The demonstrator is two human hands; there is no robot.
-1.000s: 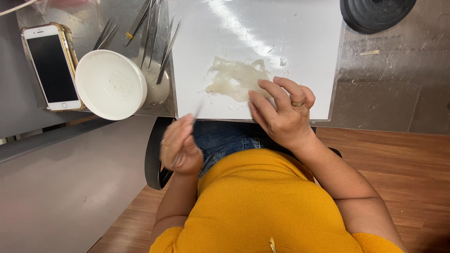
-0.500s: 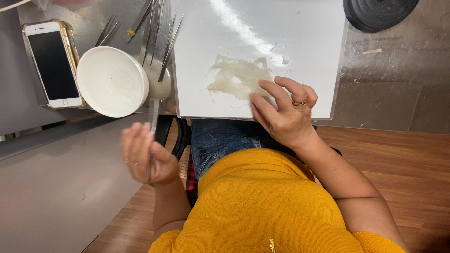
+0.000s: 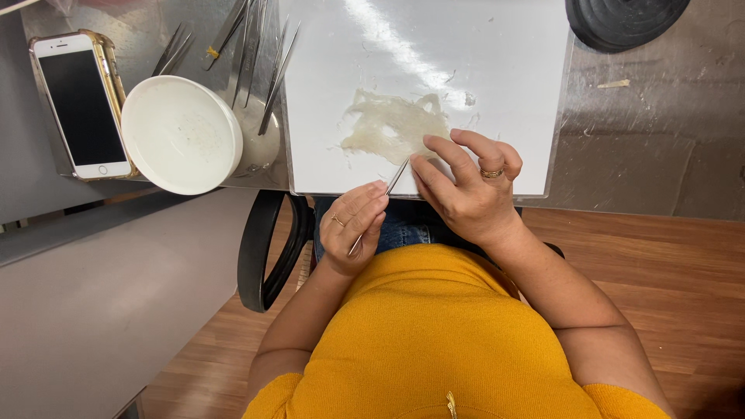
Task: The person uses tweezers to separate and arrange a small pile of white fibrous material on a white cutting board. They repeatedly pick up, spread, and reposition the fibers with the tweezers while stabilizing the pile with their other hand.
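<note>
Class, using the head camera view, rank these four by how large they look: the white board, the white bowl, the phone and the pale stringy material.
1. white board, plainly the largest.
2. white bowl.
3 and 4. phone and pale stringy material look too alike to rank.

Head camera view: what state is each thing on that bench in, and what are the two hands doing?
Left hand: fingers closed on a thin metal tool.
Thin metal tool: tilted, tip toward the pale tissue.
Right hand: fingers spread, fingertips at the tissue's edge.
Pale tissue: spread flat on the white board.
White board: lying flat.
Phone: face up, screen dark.
White bowl: upright.
</note>
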